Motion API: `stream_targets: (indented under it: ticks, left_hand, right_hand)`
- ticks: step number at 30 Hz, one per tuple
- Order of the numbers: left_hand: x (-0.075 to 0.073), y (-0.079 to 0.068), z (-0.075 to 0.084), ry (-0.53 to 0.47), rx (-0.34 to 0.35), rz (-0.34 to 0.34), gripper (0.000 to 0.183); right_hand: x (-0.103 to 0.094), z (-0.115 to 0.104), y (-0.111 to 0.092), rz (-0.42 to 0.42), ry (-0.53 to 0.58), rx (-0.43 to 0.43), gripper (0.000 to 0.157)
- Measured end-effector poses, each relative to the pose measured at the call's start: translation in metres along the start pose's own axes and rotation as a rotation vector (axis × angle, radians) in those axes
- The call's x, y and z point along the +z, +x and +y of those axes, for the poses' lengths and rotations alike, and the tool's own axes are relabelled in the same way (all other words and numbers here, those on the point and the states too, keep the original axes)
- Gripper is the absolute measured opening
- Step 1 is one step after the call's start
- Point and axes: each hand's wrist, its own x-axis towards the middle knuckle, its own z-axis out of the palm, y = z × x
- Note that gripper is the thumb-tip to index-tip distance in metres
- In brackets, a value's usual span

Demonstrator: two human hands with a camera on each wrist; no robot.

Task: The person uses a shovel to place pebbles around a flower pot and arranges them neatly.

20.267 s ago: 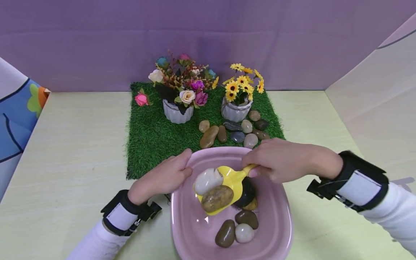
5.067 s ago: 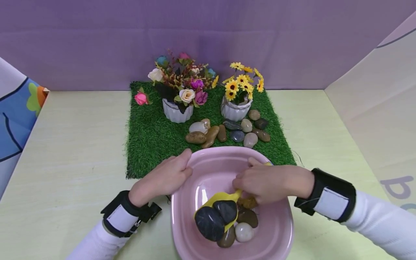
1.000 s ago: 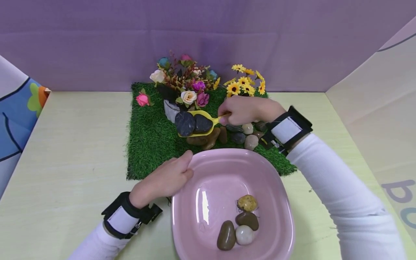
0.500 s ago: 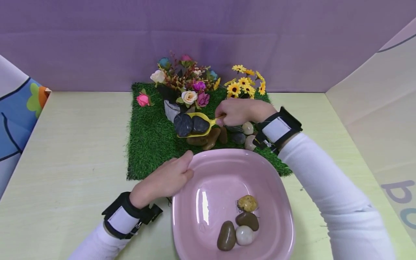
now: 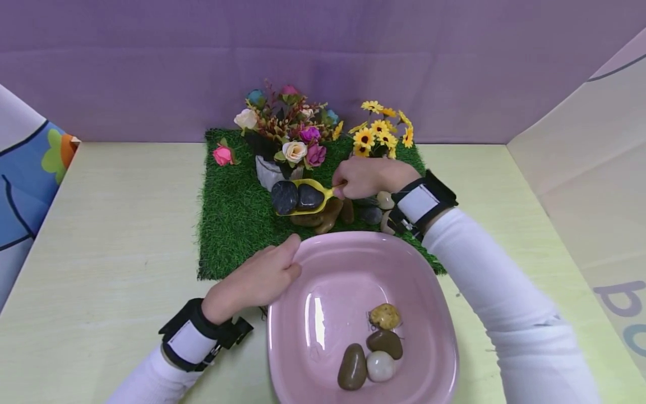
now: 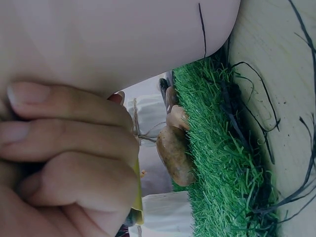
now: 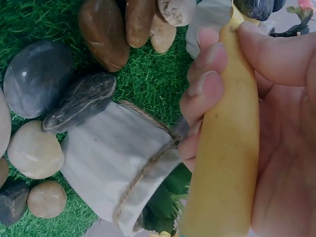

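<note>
My right hand grips the handle of a yellow toy shovel, held above the turf. Two dark stones, a rounder one and a smaller one, lie in its scoop, in front of the left flowerpot. The right wrist view shows fingers and thumb wrapped round the yellow handle. My left hand holds the upper left rim of a pink basin. In the basin lie a yellowish stone, a white one and two brown ones.
Artificial turf lies behind the basin. It bears a pot of mixed flowers, sunflowers in a white pot, and a loose pink flower. Brown stones and grey stones line the turf beneath the shovel and right arm.
Earlier the shovel carried a white and a brown stone, later on the turf. Then it scooped the two dark stones and moved over the turf. Lately my right hand has shifted slightly left and lower.
</note>
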Motion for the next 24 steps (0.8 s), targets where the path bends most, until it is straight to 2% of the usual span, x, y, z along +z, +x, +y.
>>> stream_targets:
  ticks: [6, 24]
  left_hand:
    - [0.000, 0.000, 0.000, 0.004, -0.002, -0.003, 0.004]
    - [0.000, 0.001, 0.000, -0.005, -0.012, -0.003, 0.005]
  right_hand:
    - [0.003, 0.002, 0.006, -0.006, -0.001, 0.032, 0.029]
    - [0.004, -0.003, 0.019, -0.032, -0.078, 0.067, 0.035]
